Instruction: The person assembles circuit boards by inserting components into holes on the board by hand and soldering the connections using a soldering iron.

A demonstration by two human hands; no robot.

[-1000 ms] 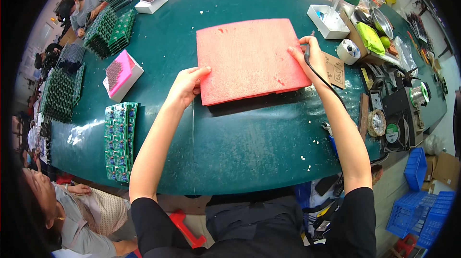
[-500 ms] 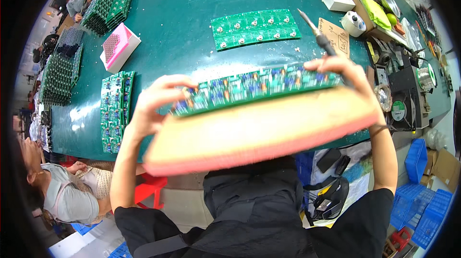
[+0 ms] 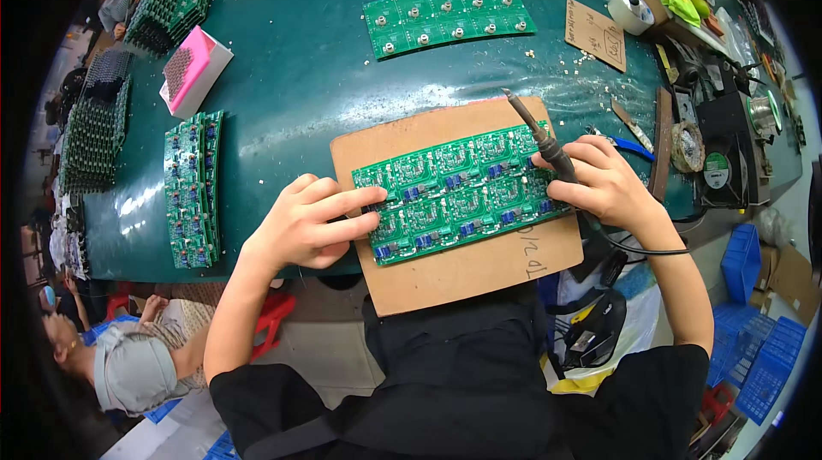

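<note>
A green circuit board panel (image 3: pixel 462 194) with rows of blue and silver parts lies slightly tilted on a brown cardboard-faced pad (image 3: pixel 445 284) at the table's near edge. My left hand (image 3: pixel 312 220) is closed at the panel's left edge, two fingertips on top of it and the thumb hidden. My right hand (image 3: pixel 608 182) holds a soldering iron (image 3: pixel 555 156), its tip pointing up and away to the left above the pad's far right corner. Fingers of that same hand also touch the panel's right edge.
Another green panel (image 3: pixel 449 19) with round metal parts lies farther back. Stacked boards (image 3: pixel 193 190) and a pink-and-white box (image 3: pixel 197 74) stand left. Right are a cardboard piece (image 3: pixel 595 33), tweezers (image 3: pixel 634 126), a tape roll (image 3: pixel 629 14) and a black fan unit (image 3: pixel 728 169). A co-worker (image 3: pixel 137 357) sits left.
The pad with the panel on it was raised and tipped up in both hands; now it lies flat on the table's edge. The panel's component side now faces up toward me.
</note>
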